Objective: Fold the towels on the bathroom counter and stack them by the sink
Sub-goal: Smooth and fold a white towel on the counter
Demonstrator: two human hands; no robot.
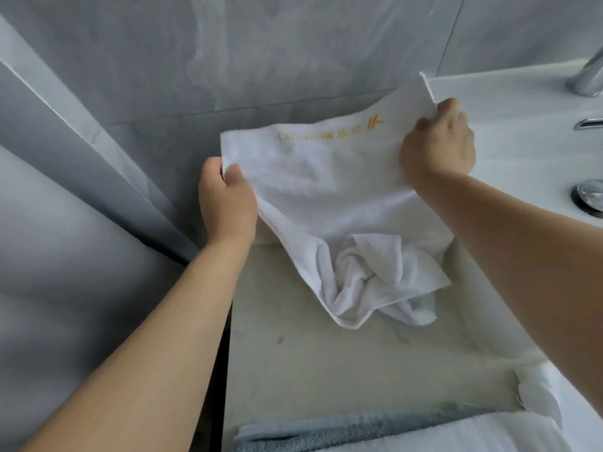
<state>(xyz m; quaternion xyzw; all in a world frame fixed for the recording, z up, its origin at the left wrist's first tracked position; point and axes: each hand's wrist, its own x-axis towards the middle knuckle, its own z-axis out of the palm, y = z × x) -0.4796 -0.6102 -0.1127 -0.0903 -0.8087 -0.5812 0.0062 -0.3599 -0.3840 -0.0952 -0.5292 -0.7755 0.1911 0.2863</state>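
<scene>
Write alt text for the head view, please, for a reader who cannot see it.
Both hands, left hand and right hand, hold a white towel by its upper corners above a pale counter, its lower end bunched there, beside a sink.

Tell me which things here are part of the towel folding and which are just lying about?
Part of the job:
white towel, gripped by left hand and right hand
blue-grey towel
counter
sink

Just there:
faucet
drain plug
grey tiled wall
</scene>
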